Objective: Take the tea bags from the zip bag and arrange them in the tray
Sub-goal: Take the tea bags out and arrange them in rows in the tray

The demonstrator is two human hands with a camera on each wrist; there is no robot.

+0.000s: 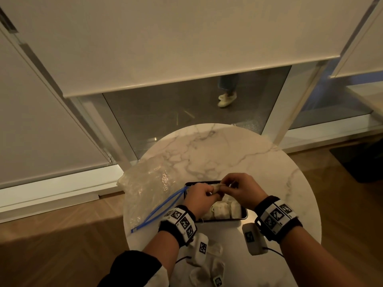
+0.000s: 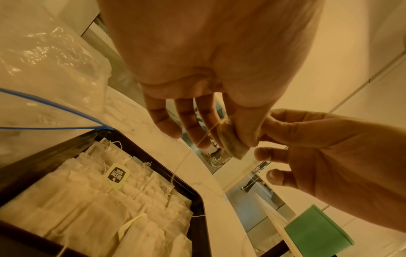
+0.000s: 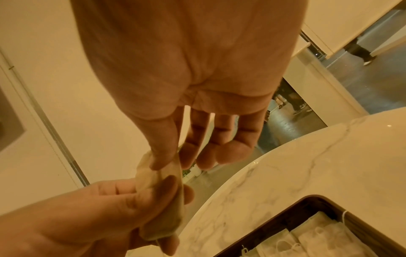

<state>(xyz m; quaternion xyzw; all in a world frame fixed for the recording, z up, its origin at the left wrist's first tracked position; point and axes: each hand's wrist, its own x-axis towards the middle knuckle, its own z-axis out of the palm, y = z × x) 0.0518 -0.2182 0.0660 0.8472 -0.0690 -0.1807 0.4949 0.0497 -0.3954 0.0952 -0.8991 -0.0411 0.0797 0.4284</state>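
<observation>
Both hands hold one pale tea bag (image 1: 218, 187) above the far end of the black tray (image 1: 245, 214). My left hand (image 1: 204, 195) pinches the tea bag (image 2: 230, 141) between thumb and fingers, its string hanging down toward the tray (image 2: 198, 196). My right hand (image 1: 238, 188) pinches the same tea bag (image 3: 162, 177) at its top edge. The tray holds several tea bags (image 2: 114, 205) in rows, one with a dark label. The clear zip bag (image 1: 149, 189) with a blue zip lies open left of the tray.
The round marble table (image 1: 228, 154) carries everything. Loose tea bags (image 1: 207, 268) lie near its front edge under my forearms. A glass wall with blinds stands behind the table. A person's feet (image 1: 227, 99) show beyond the glass. A green box (image 2: 316, 231) appears in the left wrist view.
</observation>
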